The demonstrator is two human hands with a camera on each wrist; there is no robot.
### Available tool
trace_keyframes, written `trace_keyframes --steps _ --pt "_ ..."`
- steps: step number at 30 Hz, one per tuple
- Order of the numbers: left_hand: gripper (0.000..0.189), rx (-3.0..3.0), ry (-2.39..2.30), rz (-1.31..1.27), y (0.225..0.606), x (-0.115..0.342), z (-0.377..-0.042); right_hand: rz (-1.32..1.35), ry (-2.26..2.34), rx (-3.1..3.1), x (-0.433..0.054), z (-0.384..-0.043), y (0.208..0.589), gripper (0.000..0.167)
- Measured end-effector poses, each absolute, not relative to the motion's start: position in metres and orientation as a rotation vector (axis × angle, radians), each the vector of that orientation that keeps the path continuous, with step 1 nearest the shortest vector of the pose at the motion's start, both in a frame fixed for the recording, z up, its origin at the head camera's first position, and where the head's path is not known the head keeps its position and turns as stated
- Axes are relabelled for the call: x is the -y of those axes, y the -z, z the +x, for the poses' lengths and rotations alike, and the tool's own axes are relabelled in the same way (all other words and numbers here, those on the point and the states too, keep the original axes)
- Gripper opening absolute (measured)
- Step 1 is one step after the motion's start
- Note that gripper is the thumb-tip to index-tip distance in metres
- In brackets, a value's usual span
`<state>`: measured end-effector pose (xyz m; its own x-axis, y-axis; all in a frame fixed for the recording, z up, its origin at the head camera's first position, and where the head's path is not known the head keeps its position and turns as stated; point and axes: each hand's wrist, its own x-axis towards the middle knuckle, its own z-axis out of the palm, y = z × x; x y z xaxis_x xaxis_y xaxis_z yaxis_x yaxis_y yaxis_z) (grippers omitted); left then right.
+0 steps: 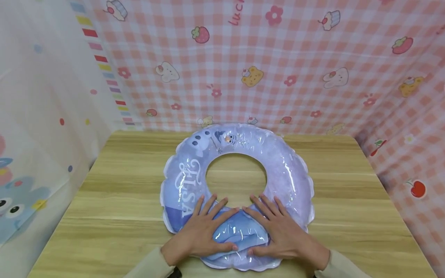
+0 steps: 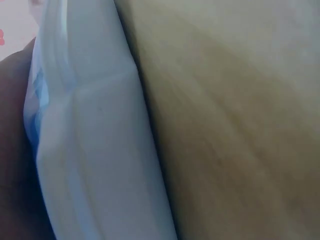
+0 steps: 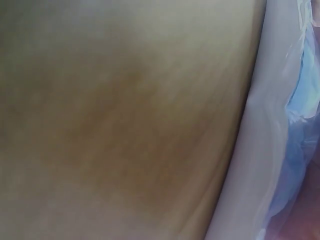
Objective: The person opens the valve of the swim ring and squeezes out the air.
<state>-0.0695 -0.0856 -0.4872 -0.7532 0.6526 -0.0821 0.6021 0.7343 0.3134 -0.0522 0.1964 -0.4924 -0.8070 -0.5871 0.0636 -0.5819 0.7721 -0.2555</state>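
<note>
An inflated swim ring [image 1: 281, 162], pale purple and blue with a snowman print and the letters ELSA, lies flat on the wooden table. My left hand [image 1: 206, 229] rests on its near left part, fingers spread and straight toward the central hole. On the near right part lies my right hand [image 1: 279, 231], its fingers spread the same way. Both palms face down, and the index fingertips almost meet above a blue printed patch. The left wrist view shows the ring's pale side [image 2: 107, 130] close up. In the right wrist view its side [image 3: 255, 135] curves down along the table.
The wooden table [image 1: 114, 185] extends on both sides of the ring. A pink checked cloth [image 1: 222, 61] with strawberries and bears hangs behind it and along the right. A white cloth with cartoon prints [image 1: 62, 96] hangs on the left.
</note>
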Motion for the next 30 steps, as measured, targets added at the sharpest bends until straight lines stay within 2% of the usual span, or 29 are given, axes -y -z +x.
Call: trace_keyframes --steps 30 --pt "0.092 -2.704 -0.31 0.973 0.4861 0.08 -0.0728 -0.868 0.361 -2.823 -0.1939 -0.0562 0.4937 0.104"
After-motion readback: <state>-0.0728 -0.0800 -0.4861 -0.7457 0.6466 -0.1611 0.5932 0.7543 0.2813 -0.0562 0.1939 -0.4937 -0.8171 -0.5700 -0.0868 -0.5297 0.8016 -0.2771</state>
